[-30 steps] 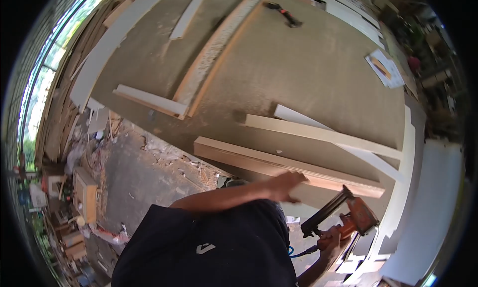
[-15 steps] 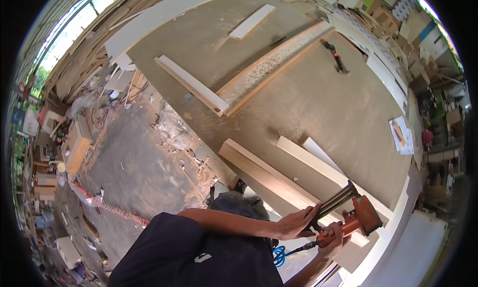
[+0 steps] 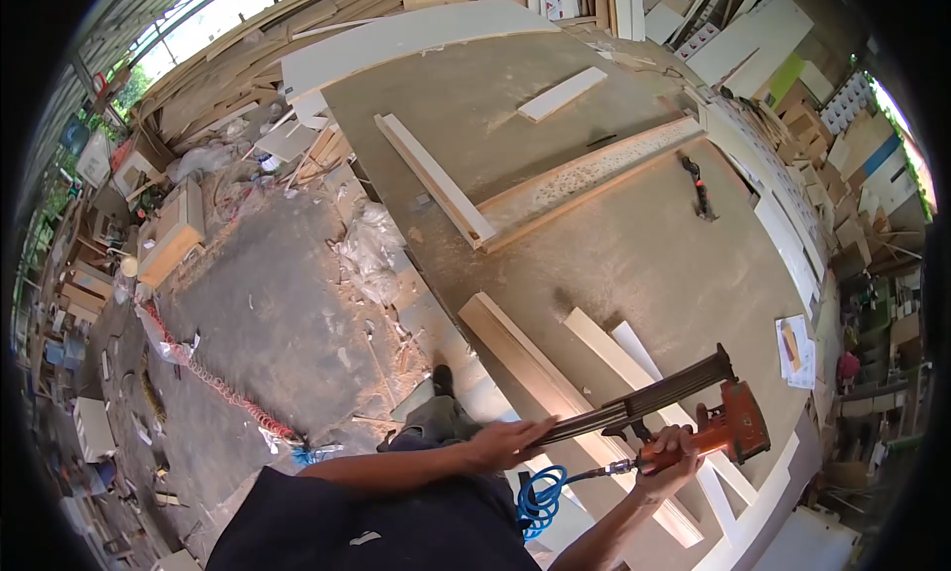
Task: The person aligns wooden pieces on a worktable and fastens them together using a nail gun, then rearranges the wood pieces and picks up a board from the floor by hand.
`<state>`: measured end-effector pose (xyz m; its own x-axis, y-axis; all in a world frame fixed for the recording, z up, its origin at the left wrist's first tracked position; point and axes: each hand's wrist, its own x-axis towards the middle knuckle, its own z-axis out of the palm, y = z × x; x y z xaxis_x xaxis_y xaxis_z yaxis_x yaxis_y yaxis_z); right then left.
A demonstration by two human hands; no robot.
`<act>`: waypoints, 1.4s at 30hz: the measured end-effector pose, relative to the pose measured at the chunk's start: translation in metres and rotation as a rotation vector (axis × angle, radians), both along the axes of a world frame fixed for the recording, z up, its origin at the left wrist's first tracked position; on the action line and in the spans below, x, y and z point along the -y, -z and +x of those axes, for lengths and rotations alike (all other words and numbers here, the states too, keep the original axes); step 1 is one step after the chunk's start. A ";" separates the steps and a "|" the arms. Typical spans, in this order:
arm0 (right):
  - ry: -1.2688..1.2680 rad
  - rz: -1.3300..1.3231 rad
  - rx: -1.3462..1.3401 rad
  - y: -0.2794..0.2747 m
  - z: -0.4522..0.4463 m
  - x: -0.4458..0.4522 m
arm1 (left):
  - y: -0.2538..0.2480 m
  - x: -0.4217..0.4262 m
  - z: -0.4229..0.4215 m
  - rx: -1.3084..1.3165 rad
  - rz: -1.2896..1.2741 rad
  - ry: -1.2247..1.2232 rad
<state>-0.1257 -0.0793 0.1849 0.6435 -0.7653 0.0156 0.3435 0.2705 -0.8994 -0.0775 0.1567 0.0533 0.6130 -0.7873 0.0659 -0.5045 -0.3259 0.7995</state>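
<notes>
An orange pneumatic nail gun [image 3: 741,424] is held up over the near end of the table. My right hand [image 3: 670,462] is wrapped round its handle, by the metal air fitting. The gun's long dark magazine [image 3: 644,403] stretches to the left. At the magazine's left end my left hand [image 3: 507,444] is closed, its fingers gripping that end. From the handle runs a coiled blue air hose [image 3: 540,502]. Below the gun, long pale wooden strips [image 3: 535,358] lie on the table; the gun and hands hide part of them.
On the brown tabletop [image 3: 634,249] lie a long frame with a speckled strip [image 3: 594,180], white-faced boards [image 3: 431,175], a black and red tool [image 3: 698,188] and paper sheets [image 3: 795,353]. Left, the floor holds plastic, scraps and a coiled red hose [image 3: 223,385].
My left hand has moved left, away from the gun's body, and more of the magazine's length shows. My right hand keeps the handle. The whole view has shifted.
</notes>
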 end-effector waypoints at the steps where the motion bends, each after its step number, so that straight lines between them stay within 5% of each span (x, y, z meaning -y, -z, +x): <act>1: 0.017 0.012 0.032 -0.004 0.001 0.000 | 0.006 -0.018 0.007 0.000 -0.091 0.061; 4: 0.024 0.006 0.066 -0.007 0.008 -0.007 | -0.014 -0.066 0.038 0.078 -0.113 0.108; 6: 0.040 0.020 0.073 -0.003 0.014 -0.018 | 0.000 -0.090 0.074 -0.083 -0.207 -0.169; 9: 0.058 0.026 0.085 0.011 0.026 -0.036 | 0.023 -0.115 0.172 0.158 -0.170 -0.554; 11: 0.049 0.055 0.086 0.020 0.037 -0.051 | 0.025 -0.126 0.238 0.339 -0.068 -0.602; 16: 0.080 0.060 0.090 0.024 0.081 -0.101 | 0.032 -0.131 0.391 0.756 0.265 -0.403; 20: 0.186 0.048 -0.007 0.021 0.099 -0.144 | 0.043 -0.150 0.477 0.658 0.515 -0.023; 26: 0.254 0.091 0.006 0.020 0.110 -0.182 | 0.031 -0.136 0.536 0.677 0.437 0.198; 33: 0.350 0.099 -0.015 0.017 0.122 -0.201 | 0.042 -0.132 0.546 0.579 0.141 0.015; 35: 0.359 0.102 -0.018 0.018 0.128 -0.205 | 0.039 -0.153 0.522 0.512 -0.102 -0.390; 38: 0.352 0.090 -0.015 0.018 0.138 -0.208 | 0.063 -0.196 0.506 0.324 0.008 -0.198; 42: 0.275 0.075 -0.006 0.017 0.154 -0.203 | 0.066 -0.223 0.484 0.381 0.103 -0.125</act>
